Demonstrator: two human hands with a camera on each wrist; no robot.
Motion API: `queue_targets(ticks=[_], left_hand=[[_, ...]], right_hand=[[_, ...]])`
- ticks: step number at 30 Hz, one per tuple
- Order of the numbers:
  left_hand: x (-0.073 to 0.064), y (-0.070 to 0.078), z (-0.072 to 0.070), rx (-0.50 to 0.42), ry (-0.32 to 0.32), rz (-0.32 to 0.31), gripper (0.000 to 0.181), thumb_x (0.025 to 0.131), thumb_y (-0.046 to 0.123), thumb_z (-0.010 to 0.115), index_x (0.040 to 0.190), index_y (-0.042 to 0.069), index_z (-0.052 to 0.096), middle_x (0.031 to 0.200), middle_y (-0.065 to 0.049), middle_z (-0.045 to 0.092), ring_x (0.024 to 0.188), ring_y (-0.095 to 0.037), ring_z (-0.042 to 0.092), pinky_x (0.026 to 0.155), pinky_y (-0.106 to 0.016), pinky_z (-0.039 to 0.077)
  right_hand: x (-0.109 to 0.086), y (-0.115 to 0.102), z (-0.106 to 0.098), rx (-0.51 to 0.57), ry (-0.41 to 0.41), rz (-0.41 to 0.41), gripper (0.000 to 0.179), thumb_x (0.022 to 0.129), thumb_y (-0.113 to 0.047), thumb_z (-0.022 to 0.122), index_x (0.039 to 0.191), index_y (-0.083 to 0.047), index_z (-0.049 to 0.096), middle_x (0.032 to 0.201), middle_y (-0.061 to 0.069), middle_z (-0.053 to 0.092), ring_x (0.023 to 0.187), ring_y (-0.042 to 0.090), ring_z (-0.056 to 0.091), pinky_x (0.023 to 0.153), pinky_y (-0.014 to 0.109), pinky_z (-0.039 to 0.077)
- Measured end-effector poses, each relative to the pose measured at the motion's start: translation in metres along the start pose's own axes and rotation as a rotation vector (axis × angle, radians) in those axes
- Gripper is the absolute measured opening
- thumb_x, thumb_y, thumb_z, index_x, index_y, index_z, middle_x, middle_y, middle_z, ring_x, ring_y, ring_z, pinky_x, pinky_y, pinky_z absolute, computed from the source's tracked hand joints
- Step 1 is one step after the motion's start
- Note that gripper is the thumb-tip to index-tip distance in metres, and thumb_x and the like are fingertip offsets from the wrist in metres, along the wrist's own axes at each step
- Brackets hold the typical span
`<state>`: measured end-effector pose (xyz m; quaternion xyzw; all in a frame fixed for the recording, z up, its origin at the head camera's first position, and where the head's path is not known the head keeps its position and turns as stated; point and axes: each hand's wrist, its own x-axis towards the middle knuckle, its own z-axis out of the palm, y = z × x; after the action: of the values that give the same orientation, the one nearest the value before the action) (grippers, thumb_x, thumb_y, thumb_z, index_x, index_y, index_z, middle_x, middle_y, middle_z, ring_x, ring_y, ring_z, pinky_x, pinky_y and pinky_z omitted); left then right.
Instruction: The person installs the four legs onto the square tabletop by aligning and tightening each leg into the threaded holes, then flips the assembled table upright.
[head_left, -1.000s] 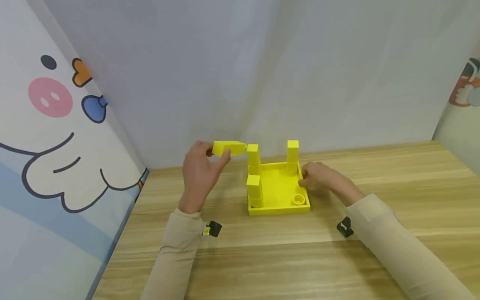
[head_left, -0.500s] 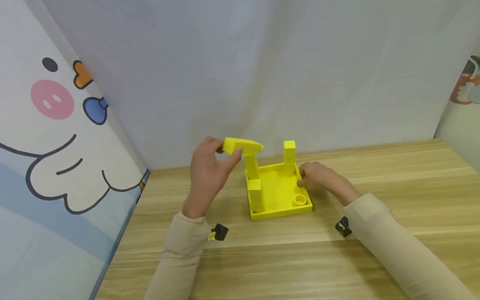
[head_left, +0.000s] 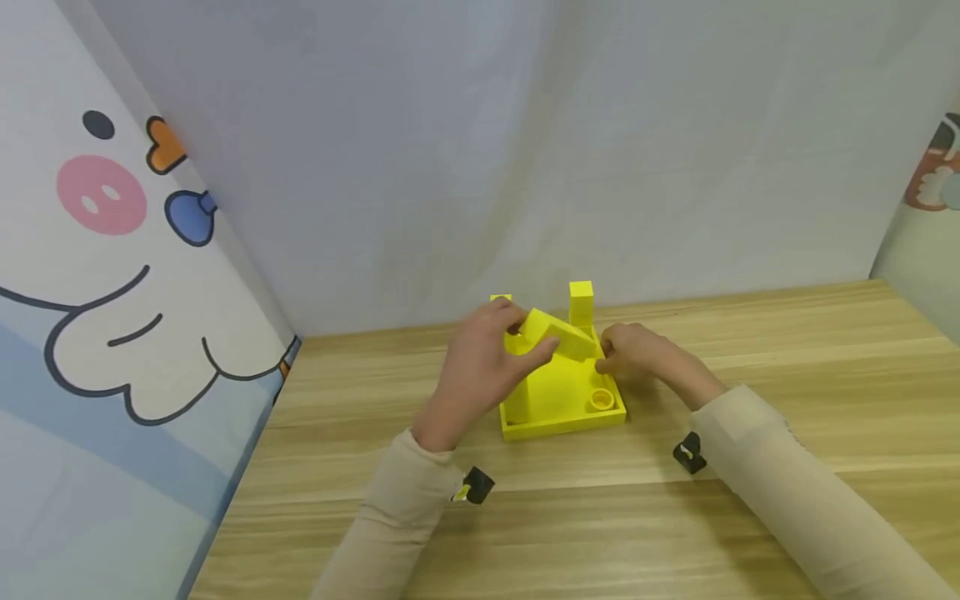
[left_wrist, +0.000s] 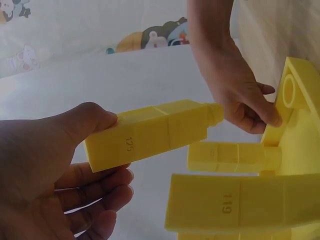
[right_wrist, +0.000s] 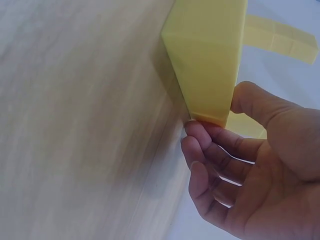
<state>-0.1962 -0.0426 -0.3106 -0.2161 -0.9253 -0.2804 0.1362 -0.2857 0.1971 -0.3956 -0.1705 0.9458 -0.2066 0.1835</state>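
My left hand (head_left: 476, 367) pinches a yellow square post (left_wrist: 147, 132) marked 125 between thumb and fingers. A round peg sticks out of the post's far end, which tilts down over the tray in the head view. The shallow yellow tray (head_left: 562, 428) lies on the table with square posts upright at three corners, one of them the back-right post (head_left: 581, 302). A round socket (head_left: 601, 400) shows in the front-right corner. Gripping the tray's right wall is my right hand (head_left: 633, 350), its thumb inside. My left hand partly hides the left posts.
The wooden table (head_left: 600, 517) meets a pale wall (head_left: 450, 167) close behind the tray. A cartoon-printed panel (head_left: 135, 317) borders the left side. Black wrist devices (head_left: 690, 452) hang by both sleeves.
My left hand has carried the post rightward, from left of the tray to over it, and its peg end has tipped downward. The right hand stays on the tray's wall; the tray has turned slightly.
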Motion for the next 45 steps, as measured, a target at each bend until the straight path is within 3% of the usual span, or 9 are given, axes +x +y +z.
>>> queue_targets(ticks=[7, 15, 20, 26, 32, 38, 45], left_hand=[[-0.001, 0.006, 0.015, 0.052, -0.095, 0.063, 0.035, 0.092, 0.038, 0.074, 0.081, 0.007, 0.063, 0.089, -0.005, 0.065, 0.074, -0.015, 0.051, 0.068, -0.024, 0.042], [0.002, 0.005, 0.027, 0.134, -0.152, 0.09, 0.032, 0.091, 0.038, 0.073, 0.083, 0.008, 0.068, 0.089, -0.006, 0.067, 0.074, -0.013, 0.05, 0.063, -0.022, 0.04], [0.005, 0.006, 0.03, 0.192, -0.171, 0.119, 0.034, 0.091, 0.04, 0.073, 0.079, 0.008, 0.069, 0.076, 0.0, 0.056, 0.071, -0.013, 0.046, 0.062, -0.023, 0.036], [0.011, 0.009, 0.034, 0.27, -0.226, 0.168, 0.037, 0.091, 0.044, 0.073, 0.077, 0.01, 0.065, 0.07, 0.005, 0.044, 0.07, -0.014, 0.044, 0.07, -0.026, 0.035], [0.013, 0.012, 0.041, 0.317, -0.281, 0.147, 0.035, 0.093, 0.046, 0.071, 0.084, 0.013, 0.066, 0.079, 0.005, 0.057, 0.082, -0.016, 0.052, 0.091, -0.036, 0.045], [0.016, 0.016, 0.039, 0.336, -0.323, 0.161, 0.032, 0.095, 0.044, 0.069, 0.088, 0.013, 0.067, 0.08, 0.004, 0.055, 0.08, -0.015, 0.05, 0.09, -0.034, 0.043], [0.019, 0.02, 0.04, 0.384, -0.389, 0.18, 0.04, 0.1, 0.044, 0.06, 0.124, 0.013, 0.067, 0.107, 0.0, 0.065, 0.097, -0.019, 0.055, 0.088, -0.033, 0.046]], right_hand=[[0.004, -0.001, 0.001, -0.031, 0.023, -0.033, 0.012, 0.093, -0.01, 0.057, 0.091, -0.003, 0.067, 0.086, 0.009, 0.066, 0.08, 0.021, 0.055, 0.073, 0.033, 0.047], [0.003, -0.004, 0.0, -0.001, -0.015, 0.007, 0.017, 0.094, -0.02, 0.063, 0.09, -0.004, 0.063, 0.079, 0.004, 0.057, 0.075, 0.018, 0.051, 0.067, 0.028, 0.041], [0.003, -0.004, -0.001, 0.008, -0.016, 0.001, 0.015, 0.092, -0.018, 0.062, 0.085, -0.005, 0.06, 0.075, 0.003, 0.052, 0.072, 0.017, 0.048, 0.064, 0.028, 0.039], [0.002, -0.002, -0.001, 0.004, -0.008, 0.006, 0.018, 0.093, -0.02, 0.063, 0.09, -0.003, 0.063, 0.08, 0.006, 0.058, 0.075, 0.019, 0.052, 0.067, 0.029, 0.041], [0.001, -0.002, 0.001, 0.015, -0.004, 0.01, 0.019, 0.093, -0.022, 0.065, 0.089, -0.004, 0.064, 0.08, 0.005, 0.059, 0.077, 0.019, 0.053, 0.068, 0.029, 0.042], [0.002, 0.0, 0.001, 0.008, 0.005, 0.0, 0.011, 0.09, -0.014, 0.063, 0.089, -0.003, 0.064, 0.081, 0.006, 0.061, 0.077, 0.02, 0.054, 0.069, 0.03, 0.043], [0.003, 0.002, 0.001, -0.003, 0.005, -0.019, 0.015, 0.091, -0.008, 0.056, 0.097, 0.0, 0.067, 0.091, 0.01, 0.068, 0.083, 0.022, 0.056, 0.077, 0.035, 0.048]])
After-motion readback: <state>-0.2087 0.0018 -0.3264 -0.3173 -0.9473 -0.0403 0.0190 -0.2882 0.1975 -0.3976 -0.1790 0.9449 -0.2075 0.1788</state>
